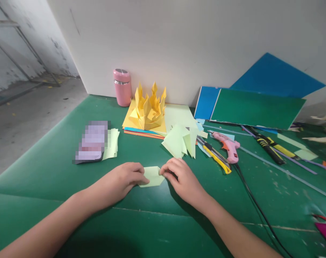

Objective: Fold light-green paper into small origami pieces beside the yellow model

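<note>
A small piece of light green paper (152, 175) with creases and angled corners at its right end lies on the green tabletop. My left hand (125, 178) grips its left end, thumb resting on top and fingers curled over the far edge. At the other end, my right hand (180, 176) pinches the right corner between thumb and fingertips. Just beyond my right hand are several folded light green paper pieces (179, 140). A yellow folded-paper crown (149, 111) stands farther back on a stack of coloured paper (143, 133).
To the left, a blurred-out phone (93, 141) lies beside light green slips (111, 144). A pink flask (122, 89) stands by the wall. On the right are a yellow utility knife (215, 157), pink glue gun (228, 146) with cord, pliers (270, 148), and green and blue boards (256, 107).
</note>
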